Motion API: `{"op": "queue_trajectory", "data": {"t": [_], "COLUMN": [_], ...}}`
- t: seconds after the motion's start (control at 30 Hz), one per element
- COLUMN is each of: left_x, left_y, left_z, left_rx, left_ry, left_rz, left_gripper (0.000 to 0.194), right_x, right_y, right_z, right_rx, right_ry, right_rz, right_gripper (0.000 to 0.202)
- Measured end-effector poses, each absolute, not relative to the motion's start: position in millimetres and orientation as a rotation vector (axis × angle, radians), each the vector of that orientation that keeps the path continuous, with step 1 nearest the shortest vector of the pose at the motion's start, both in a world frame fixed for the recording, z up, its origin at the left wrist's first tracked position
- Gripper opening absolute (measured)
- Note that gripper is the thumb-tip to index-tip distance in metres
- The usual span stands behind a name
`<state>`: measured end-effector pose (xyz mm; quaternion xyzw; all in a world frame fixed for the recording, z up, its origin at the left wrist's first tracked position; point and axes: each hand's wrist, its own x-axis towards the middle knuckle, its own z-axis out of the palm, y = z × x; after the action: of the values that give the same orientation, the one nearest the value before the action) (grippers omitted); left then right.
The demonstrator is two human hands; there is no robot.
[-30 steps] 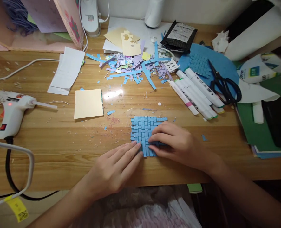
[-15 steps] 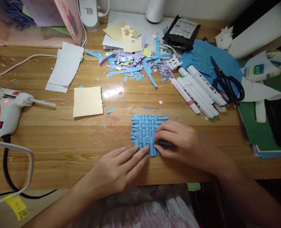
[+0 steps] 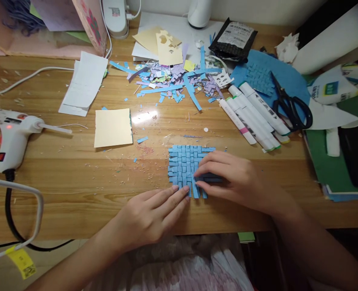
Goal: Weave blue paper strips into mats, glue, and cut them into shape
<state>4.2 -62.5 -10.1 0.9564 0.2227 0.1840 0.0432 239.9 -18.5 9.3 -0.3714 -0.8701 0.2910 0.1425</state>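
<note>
You're at a craft desk, perhaps in a home, though the room itself barely shows. Your wooden worktop (image 3: pixel 76 169) meets a pale wall along its far edge. A glue gun (image 3: pixel 17 137) lies toward its left end, markers (image 3: pixel 254 117) and black scissors (image 3: pixel 291 105) toward the right, and paper scraps (image 3: pixel 173 79) spread near the far edge.

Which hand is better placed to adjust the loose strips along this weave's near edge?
Probably the right hand: its fingertips are right at the loose strips, while the left hand lies flatter over the blue paper weave's near left corner, apparently steadying it.
</note>
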Motion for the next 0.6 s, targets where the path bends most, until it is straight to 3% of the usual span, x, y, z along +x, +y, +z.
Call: {"op": "queue_trajectory", "data": {"t": [0.33, 0.6], "left_x": [5.1, 5.0], "left_y": [-61.3, -62.5], "left_z": [-8.9, -10.5], "left_rx": [2.927, 2.925], "left_ry": [0.680, 0.680], "left_rz": [0.579, 0.589], "left_gripper": [0.032, 0.033], "right_x": [222.3, 222.1], "right_y": [-26.4, -27.7], "right_z": [7.7, 8.2], "right_rx": [-1.089, -1.180], "right_ry": [-2.588, -2.591], "right_rz": [0.528, 0.589], "right_gripper": [0.012, 0.004]}}
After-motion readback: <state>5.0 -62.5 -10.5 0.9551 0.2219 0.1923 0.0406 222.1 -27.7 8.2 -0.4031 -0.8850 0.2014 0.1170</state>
